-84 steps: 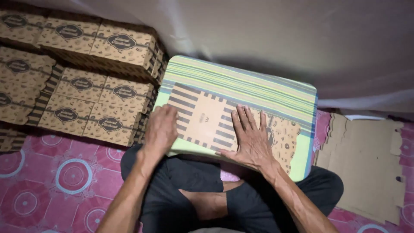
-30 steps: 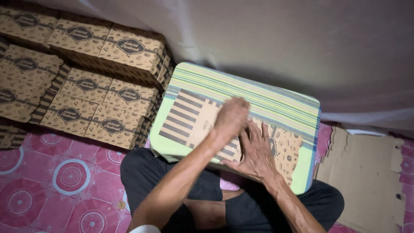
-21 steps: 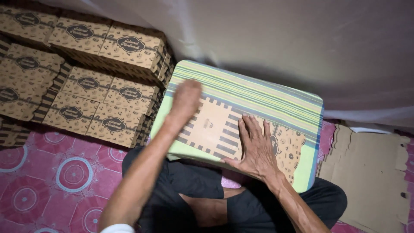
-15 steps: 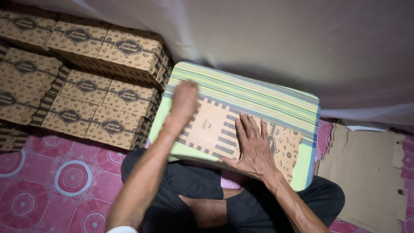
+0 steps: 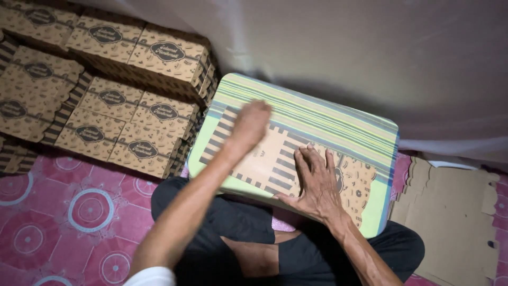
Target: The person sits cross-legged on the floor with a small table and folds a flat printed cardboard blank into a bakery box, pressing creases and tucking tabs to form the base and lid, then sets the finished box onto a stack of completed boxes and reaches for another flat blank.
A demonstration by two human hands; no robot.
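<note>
Now the right hand (image 5: 317, 182) lies flat, fingers spread, pinning the card (image 5: 275, 159); the left hand (image 5: 250, 126), blurred, open, holds nothing at ten o'clock. Light, bendy stuff: likely best gripped at edges.

Striped green cushion (image 5: 338, 114) on lap w/ flat printed cardboard sheet (image 5: 275, 159) on top. Pink circle-patterned floor (image 5: 63, 212): stacked boxes (image 5: 121, 127) far left, plain flat cardboard (image 5: 450, 212) right.

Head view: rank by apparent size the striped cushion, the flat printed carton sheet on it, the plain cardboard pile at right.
1. Striped cushion, clearly largest.
2 and 3. Flat printed carton sheet and plain cardboard pile look similar; hands hide part of the sheet and the frame edge crops the pile, so no ranking between them.
</note>
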